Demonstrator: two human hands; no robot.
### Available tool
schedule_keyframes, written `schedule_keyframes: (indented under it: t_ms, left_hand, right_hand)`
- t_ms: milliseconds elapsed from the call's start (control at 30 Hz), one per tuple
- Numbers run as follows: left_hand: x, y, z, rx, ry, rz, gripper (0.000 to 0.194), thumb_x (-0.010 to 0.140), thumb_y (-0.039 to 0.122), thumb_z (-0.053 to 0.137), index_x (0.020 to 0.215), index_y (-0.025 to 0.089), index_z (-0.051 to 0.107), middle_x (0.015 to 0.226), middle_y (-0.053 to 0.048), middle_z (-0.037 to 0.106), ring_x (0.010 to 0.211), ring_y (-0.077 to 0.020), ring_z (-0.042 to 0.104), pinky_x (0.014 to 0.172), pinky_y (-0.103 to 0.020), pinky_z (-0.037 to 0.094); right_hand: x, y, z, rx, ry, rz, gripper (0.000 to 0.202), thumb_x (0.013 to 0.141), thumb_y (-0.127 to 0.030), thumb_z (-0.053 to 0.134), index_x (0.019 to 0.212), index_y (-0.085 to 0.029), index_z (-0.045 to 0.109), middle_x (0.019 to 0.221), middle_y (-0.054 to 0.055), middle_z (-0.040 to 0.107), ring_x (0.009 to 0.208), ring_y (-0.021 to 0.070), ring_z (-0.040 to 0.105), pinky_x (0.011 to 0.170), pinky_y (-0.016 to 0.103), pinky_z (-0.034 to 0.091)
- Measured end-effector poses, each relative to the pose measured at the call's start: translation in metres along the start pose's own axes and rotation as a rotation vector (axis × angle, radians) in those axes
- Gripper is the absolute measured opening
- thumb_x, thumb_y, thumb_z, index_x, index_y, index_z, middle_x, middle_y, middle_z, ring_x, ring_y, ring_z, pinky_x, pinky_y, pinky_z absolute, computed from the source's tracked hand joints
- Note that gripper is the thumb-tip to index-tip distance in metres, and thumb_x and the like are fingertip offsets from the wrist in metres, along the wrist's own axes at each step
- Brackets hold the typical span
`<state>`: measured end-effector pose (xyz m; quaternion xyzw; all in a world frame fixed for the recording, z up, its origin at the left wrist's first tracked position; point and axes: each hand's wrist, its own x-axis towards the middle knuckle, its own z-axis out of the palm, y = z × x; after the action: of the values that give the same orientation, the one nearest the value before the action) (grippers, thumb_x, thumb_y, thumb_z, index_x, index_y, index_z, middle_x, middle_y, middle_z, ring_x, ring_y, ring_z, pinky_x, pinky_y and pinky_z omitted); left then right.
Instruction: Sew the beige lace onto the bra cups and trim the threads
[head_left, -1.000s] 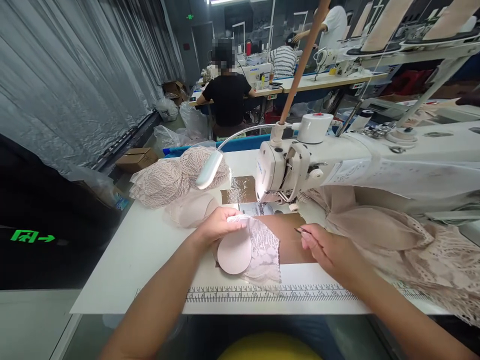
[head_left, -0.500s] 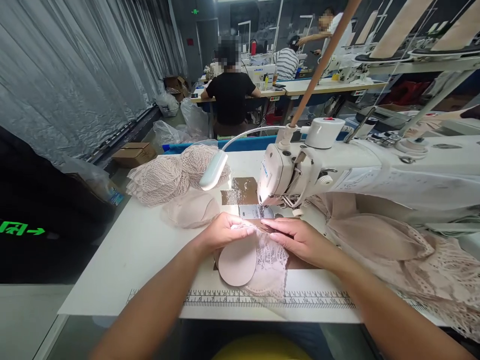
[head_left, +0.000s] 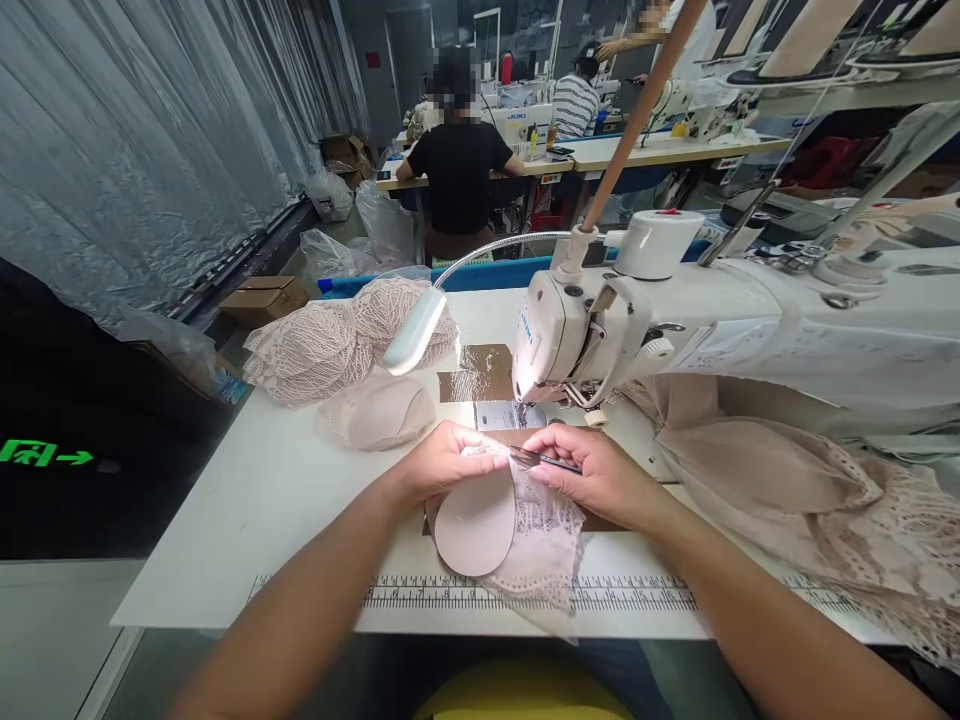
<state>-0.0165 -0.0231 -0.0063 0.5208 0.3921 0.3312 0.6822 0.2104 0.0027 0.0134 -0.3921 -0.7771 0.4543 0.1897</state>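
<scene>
My left hand (head_left: 450, 462) pinches the top edge of a beige piece with a smooth rounded cup (head_left: 475, 525) and a lace panel (head_left: 551, 540). The piece hangs down over the table's printed ruler. Small dark metal snips (head_left: 534, 458) are in my right hand (head_left: 589, 470), their tip at the fabric edge beside my left fingertips. Both hands are just in front of the needle area of a white sewing machine (head_left: 570, 325).
Lace cups (head_left: 307, 355) and a sheer beige piece (head_left: 379, 410) lie at the left. More beige lace fabric (head_left: 780, 480) is heaped at the right. A lamp (head_left: 416, 332) arches over the table (head_left: 247, 520). People sit at machines beyond.
The snips in my right hand have turned toward the fabric and their blades now show at its edge. The lace panel hangs slightly lower. The whole view has shifted a little.
</scene>
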Motion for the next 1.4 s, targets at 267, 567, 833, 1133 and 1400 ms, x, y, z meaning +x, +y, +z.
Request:
schedule_keyframes:
  t_ms: [267, 567, 833, 1133, 1400]
  left_hand:
    - [0.000, 0.002, 0.002, 0.020, 0.054, -0.040, 0.031, 0.073, 0.038, 0.073, 0.092, 0.013, 0.074, 0.086, -0.008, 0.072, 0.077, -0.0167, 0.063, 0.072, -0.027, 0.047]
    - [0.005, -0.007, 0.006, 0.024, -0.042, -0.068, 0.027, 0.070, 0.037, 0.075, 0.081, 0.011, 0.075, 0.070, -0.003, 0.064, 0.066, -0.0114, 0.053, 0.060, -0.022, 0.040]
    - [0.002, -0.005, 0.008, 0.009, -0.055, -0.123, 0.033, 0.066, 0.041, 0.077, 0.072, 0.009, 0.072, 0.060, -0.002, 0.058, 0.059, -0.0115, 0.050, 0.056, -0.024, 0.039]
    - [0.005, -0.007, 0.009, 0.059, -0.079, -0.067, 0.034, 0.069, 0.042, 0.074, 0.084, 0.011, 0.073, 0.081, -0.007, 0.068, 0.077, -0.0176, 0.060, 0.071, -0.028, 0.047]
    - [-0.004, 0.009, -0.022, 0.262, -0.199, -0.115, 0.035, 0.071, 0.032, 0.072, 0.098, 0.012, 0.062, 0.077, -0.001, 0.056, 0.065, -0.0093, 0.048, 0.058, -0.020, 0.039]
  right_hand:
    - [-0.004, 0.011, -0.004, 0.076, -0.021, -0.018, 0.027, 0.082, -0.041, 0.059, 0.099, -0.020, 0.061, 0.095, 0.006, 0.066, 0.087, 0.0191, 0.061, 0.079, 0.031, 0.048]
    - [0.003, -0.002, 0.007, -0.006, -0.057, -0.094, 0.018, 0.083, -0.034, 0.058, 0.091, -0.019, 0.063, 0.085, 0.004, 0.064, 0.076, 0.0165, 0.058, 0.065, 0.028, 0.044]
    - [0.003, 0.003, 0.013, 0.139, -0.059, -0.074, 0.020, 0.084, -0.037, 0.058, 0.087, -0.018, 0.063, 0.080, 0.003, 0.063, 0.070, 0.0142, 0.056, 0.060, 0.026, 0.044]
    - [0.006, 0.012, 0.020, 0.416, -0.025, 0.041, 0.042, 0.076, -0.038, 0.067, 0.111, -0.019, 0.054, 0.091, 0.004, 0.061, 0.082, 0.0158, 0.061, 0.073, 0.030, 0.051]
    - [0.005, 0.017, 0.021, 0.265, -0.077, 0.127, 0.022, 0.078, -0.036, 0.061, 0.089, -0.017, 0.065, 0.081, 0.003, 0.062, 0.074, 0.0170, 0.058, 0.065, 0.030, 0.049]
